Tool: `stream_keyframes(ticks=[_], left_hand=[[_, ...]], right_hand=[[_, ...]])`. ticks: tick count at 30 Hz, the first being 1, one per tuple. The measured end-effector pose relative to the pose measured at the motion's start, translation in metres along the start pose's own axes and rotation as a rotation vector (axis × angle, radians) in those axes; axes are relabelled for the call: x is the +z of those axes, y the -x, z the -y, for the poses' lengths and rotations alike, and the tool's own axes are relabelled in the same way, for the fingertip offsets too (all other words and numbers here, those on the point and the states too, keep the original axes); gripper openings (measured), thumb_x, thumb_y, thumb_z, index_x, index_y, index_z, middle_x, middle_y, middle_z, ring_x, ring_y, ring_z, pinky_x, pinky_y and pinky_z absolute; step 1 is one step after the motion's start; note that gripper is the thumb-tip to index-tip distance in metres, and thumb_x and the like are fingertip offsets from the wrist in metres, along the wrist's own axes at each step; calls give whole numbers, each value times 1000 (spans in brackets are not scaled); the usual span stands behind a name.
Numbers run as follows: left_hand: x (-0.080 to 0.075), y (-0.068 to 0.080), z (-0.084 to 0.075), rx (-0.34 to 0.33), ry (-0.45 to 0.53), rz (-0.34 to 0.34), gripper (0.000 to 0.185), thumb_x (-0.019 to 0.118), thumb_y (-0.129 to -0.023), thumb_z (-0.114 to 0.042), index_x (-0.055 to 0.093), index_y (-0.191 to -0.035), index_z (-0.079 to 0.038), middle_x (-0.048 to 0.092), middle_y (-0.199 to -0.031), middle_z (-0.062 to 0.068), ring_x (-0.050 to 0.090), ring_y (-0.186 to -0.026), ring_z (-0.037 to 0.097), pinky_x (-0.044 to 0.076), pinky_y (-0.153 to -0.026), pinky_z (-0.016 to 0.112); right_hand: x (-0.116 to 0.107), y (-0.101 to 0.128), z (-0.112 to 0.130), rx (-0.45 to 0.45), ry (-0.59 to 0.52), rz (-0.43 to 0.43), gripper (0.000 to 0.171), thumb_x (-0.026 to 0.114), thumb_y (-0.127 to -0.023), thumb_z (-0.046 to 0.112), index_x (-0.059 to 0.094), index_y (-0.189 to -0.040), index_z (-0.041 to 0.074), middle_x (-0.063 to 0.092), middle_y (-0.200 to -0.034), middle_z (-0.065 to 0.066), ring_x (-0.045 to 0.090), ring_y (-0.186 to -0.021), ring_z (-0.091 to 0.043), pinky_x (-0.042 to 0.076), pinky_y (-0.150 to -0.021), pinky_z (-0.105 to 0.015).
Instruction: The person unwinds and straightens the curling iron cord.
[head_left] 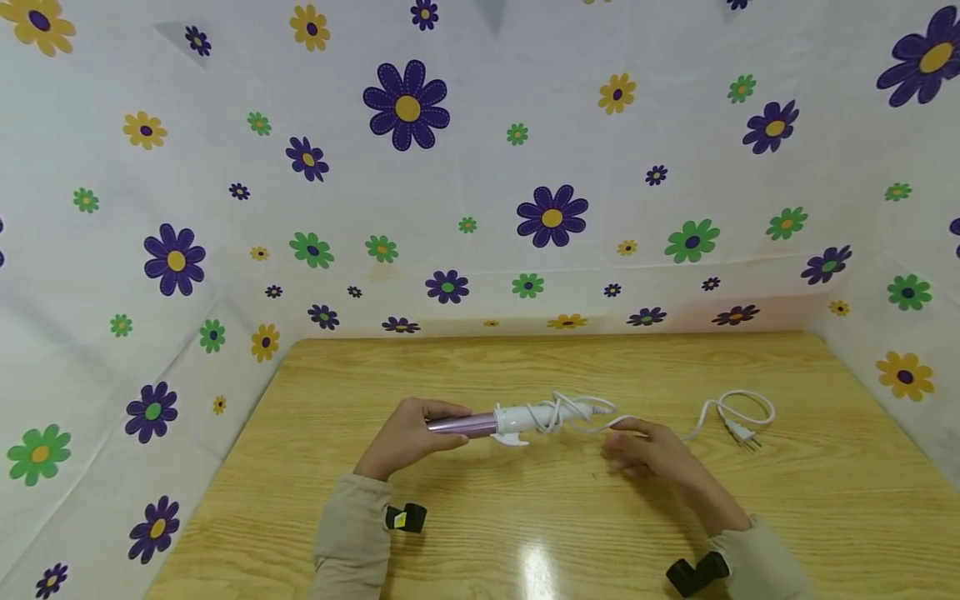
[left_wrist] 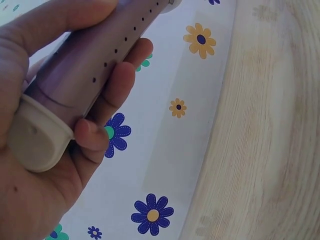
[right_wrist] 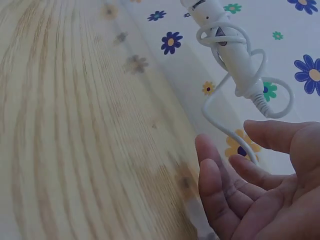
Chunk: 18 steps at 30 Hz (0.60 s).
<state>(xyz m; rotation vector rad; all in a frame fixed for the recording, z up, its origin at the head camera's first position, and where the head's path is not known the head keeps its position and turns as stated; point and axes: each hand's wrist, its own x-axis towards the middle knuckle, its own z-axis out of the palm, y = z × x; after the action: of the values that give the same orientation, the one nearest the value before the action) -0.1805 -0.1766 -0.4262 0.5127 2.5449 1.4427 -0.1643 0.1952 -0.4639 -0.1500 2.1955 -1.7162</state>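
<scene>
Holding a curling iron (head_left: pixel 517 419) above the wooden tabletop (head_left: pixel 825 500), the left hand (head_left: pixel 405 437) has its fingers (left_wrist: pixel 112 87) curled round the purple barrel, with the thumb on top. The barrel's pale end cap sits against the palm, just below the fingers. The white handle sticks out past the fingertips, toward the right hand.

The white cord (head_left: pixel 716 412) is wound a few times round the handle. From there it runs down past the right hand's (head_left: pixel 648 454) fingers (right_wrist: pixel 215 165) and out to the far side of them, where it makes a loop on the tabletop. The plug (head_left: pixel 742 435) lies at the end of that loop, well apart from both hands.

The right hand's fingers are loose and a little bent, with the palm open. The cord passes just beside the fingertips, between the thumb and the other fingers, but I cannot tell if it touches them.

Both arms wear tan sleeves (head_left: pixel 352 533). A white sheet (head_left: pixel 480 183) with purple, green and yellow flowers stands behind the tabletop and at both sides.
</scene>
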Motion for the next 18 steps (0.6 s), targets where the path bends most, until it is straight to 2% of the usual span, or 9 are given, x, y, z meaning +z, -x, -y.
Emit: stream_keyframes(ticks=[4, 10, 14, 18], left_hand=[[0, -1, 2, -1, -3, 0, 33, 80, -79, -24, 74, -109, -14, 70, -112, 12, 64, -90, 20, 52, -76, 31], [2, -1, 2, 6, -8, 7, 32, 80, -79, -22, 74, -109, -13, 70, -113, 13, 63, -90, 20, 52, -75, 31], [2, -1, 0, 9, -14, 22, 32, 80, -79, -21, 74, -110, -13, 70, -113, 13, 63, -91, 20, 52, -76, 32], [2, 0, 0, 16, -28, 45, 34, 79, -79, -22, 73, -111, -12, 70, -112, 12, 64, -91, 18, 52, -77, 31]], right_hand=[[4, -8, -2, 0, -115, -33, 43, 50, -101, 22, 40, -126, -12, 71, -109, -14, 70, -81, -9, 56, -71, -24], [0, -14, 2, -10, -253, -176, 20, 50, -101, 21, 43, -112, 6, 73, -94, 5, 71, -78, -7, 56, -70, -23], [-7, -14, 10, -48, -285, -214, 21, 52, -101, 22, 41, -111, 8, 71, -89, 13, 69, -75, -4, 56, -71, -22], [-13, -12, 16, -101, -288, -230, 23, 55, -99, 24, 43, -109, 7, 72, -92, 15, 68, -76, -6, 55, -73, -23]])
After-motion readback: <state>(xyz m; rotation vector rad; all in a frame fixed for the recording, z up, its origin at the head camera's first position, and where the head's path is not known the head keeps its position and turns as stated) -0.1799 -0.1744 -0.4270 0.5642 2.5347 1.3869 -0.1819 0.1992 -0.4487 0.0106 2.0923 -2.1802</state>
